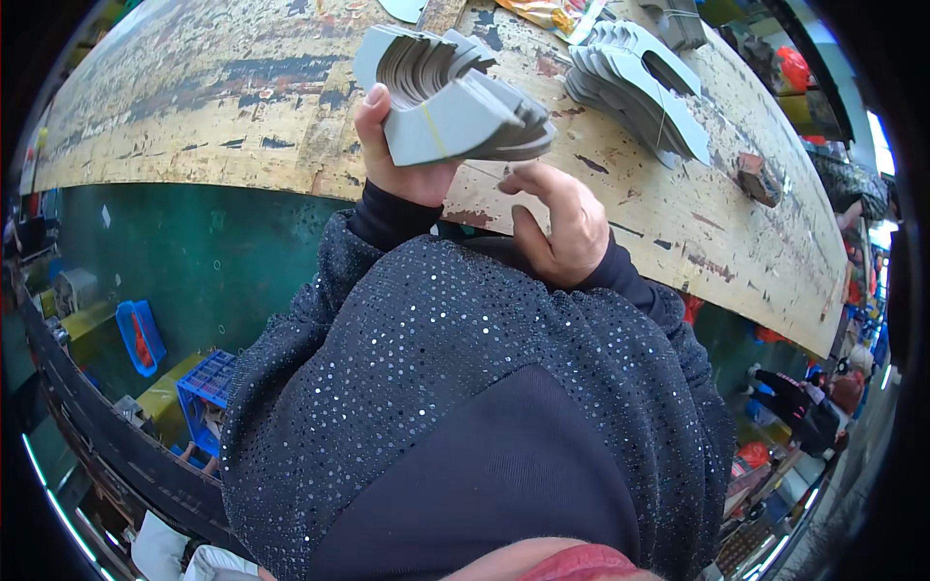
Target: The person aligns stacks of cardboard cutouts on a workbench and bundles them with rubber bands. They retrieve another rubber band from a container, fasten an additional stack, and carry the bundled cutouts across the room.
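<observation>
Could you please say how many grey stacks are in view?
3: one stack in the left hand, a second stack on the table to its right, a third stack farther back; others may be hidden.

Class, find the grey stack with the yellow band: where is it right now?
In the head view, the yellow-banded stack is at upper centre, held in the left hand over the worktable, with the right hand just below its right end.
</observation>
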`<state>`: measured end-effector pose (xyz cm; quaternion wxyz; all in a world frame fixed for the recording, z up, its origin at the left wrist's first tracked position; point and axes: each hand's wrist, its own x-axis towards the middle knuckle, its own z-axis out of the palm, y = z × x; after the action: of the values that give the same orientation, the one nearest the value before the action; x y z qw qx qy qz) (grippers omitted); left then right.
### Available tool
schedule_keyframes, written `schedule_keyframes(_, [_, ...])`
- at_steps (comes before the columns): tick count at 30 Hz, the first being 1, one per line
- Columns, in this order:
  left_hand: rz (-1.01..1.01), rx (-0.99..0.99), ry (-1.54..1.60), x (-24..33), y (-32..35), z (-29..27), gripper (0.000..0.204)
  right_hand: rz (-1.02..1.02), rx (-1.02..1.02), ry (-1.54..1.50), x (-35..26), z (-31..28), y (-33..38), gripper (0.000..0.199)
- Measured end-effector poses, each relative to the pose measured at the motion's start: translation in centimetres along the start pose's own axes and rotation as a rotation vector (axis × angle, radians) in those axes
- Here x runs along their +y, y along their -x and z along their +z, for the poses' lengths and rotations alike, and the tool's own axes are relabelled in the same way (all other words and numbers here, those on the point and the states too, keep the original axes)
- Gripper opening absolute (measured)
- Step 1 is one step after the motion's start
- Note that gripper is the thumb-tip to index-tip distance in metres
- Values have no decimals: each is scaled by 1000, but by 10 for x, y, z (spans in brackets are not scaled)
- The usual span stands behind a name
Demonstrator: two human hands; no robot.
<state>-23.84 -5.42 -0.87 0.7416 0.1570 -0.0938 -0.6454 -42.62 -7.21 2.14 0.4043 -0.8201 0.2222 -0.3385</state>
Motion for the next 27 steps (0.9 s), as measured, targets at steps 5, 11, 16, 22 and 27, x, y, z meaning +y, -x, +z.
schedule_keyframes(5, [75,-103,-9,-11,4,-12,69,-234,-91,551,-14,-10,-9,37])
schedule_keyframes(11, [29,-140,105,-24,14,-19,72,-375,-66,205,-3,-16,-3,30])
schedule_keyframes(16, [-3,-177,250,-21,16,-33,76,-352,-106,103,-13,-19,-2,25])
schedule_keyframes(22, [69,-205,133,-10,21,-52,81,-466,-100,526,-24,-30,-6,25])
schedule_keyframes(27, [147,-205,116,0,17,-37,77,-223,-232,505,-5,-34,11,27])
